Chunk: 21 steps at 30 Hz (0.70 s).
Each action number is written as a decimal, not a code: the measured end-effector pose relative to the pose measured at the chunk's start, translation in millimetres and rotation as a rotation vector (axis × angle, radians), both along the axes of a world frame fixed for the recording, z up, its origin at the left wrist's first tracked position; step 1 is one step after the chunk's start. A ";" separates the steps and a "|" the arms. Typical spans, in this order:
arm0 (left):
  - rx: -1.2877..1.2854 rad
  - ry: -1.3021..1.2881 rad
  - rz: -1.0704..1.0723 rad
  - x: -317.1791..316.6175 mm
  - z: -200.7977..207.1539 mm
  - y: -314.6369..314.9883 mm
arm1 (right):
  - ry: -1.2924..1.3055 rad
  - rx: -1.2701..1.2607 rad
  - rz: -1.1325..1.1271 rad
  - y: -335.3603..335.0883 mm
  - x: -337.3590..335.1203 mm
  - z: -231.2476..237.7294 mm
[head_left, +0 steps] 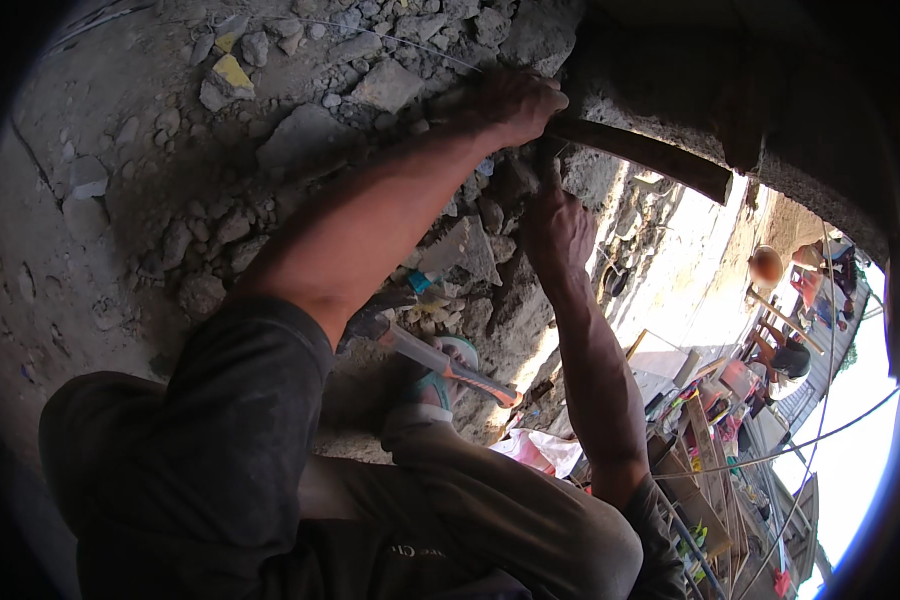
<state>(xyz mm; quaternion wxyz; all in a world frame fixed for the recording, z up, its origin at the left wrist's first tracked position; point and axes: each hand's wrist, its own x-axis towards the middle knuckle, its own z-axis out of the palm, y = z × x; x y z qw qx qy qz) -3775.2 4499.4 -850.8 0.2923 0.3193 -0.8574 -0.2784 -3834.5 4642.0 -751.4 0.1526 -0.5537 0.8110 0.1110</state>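
My left hand [518, 106] is closed at the near end of a narrow wooden board [660, 162], above broken rubble. A thin pale string [390, 40] runs across the rubble toward this hand. Just below it, my right hand [560, 228] is curled closed, with one digit pointing up toward the left hand. Whatever either hand grips is too dark and small to make out. Under my left arm lies a hammer [445, 365] with an orange-and-grey handle, its head partly hidden beside my foot.
Concrete chunks [390, 85] and loose stones cover the ground at the upper left. A dark concrete edge [820, 190] hangs over the upper right. To the right are a pink-and-white sack [540, 450], piled timber [705, 470], hanging cables and another person [788, 358] bending farther off.
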 end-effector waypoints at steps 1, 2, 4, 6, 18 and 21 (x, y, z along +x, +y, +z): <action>-0.001 -0.002 -0.001 -0.3 1.5 0.1 | 0.000 0.004 0.015 -0.3 -1.6 -3.8; -0.002 -0.005 -0.002 -0.3 2.9 0.2 | 0.000 0.008 0.031 -0.5 -2.2 -5.5; -0.002 -0.022 -0.012 -0.2 5.3 -0.1 | 0.002 0.018 0.013 -2.7 1.4 -3.1; -0.005 -0.015 -0.018 1.7 6.3 1.1 | -0.026 0.006 0.004 -5.2 3.3 0.7; -0.272 0.027 0.185 16.3 0.2 14.7 | -0.140 -0.026 -0.027 -10.1 -9.0 2.1; -0.176 0.008 0.133 22.3 9.4 12.9 | -0.125 -0.024 -0.041 -9.2 -6.1 3.4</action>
